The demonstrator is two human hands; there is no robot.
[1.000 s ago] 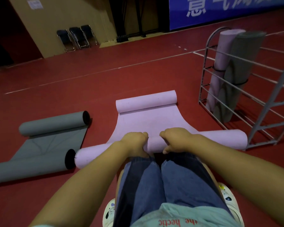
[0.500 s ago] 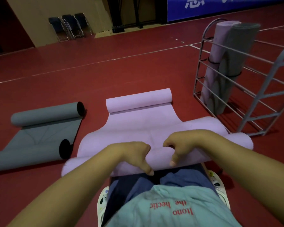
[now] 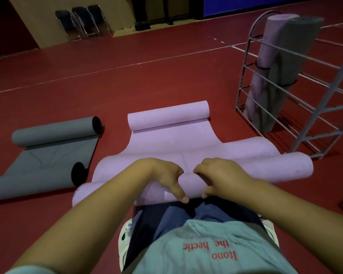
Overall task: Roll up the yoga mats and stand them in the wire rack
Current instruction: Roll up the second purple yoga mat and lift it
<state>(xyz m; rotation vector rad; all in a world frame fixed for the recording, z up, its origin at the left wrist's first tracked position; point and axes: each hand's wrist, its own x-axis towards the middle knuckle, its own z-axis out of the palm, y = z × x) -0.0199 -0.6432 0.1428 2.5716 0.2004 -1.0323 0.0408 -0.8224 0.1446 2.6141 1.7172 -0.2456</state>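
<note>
**Purple roll lies crosswise under both hands, flat mat running away up the frame**

The red floor (image 3: pixel 166 76) fills most of the frame. At the right edge stands the wire rack (image 3: pixel 305 80), with a purple and a grey rolled mat already upright in it; it lies up and to the right of the hands, well apart from them.

Lower centre, the purple mat (image 3: pixel 172 141) is half rolled. Its near roll runs left to right across the frame, just in front of the person's knees, and the unrolled stretch leads straight up the frame to a smaller curl at the far end. Rolling on would therefore mean pushing away from the body, square to that long axis. The sheet bulges just ahead of the roll, so it may wind unevenly.

At centre left a grey mat (image 3: pixel 53 147) lies partly rolled, apart from the purple one.

The left hand (image 3: pixel 162 175) and right hand (image 3: pixel 220 175) sit side by side on the roll's middle, fingers curled over its top and gripping it, equally near.
</note>
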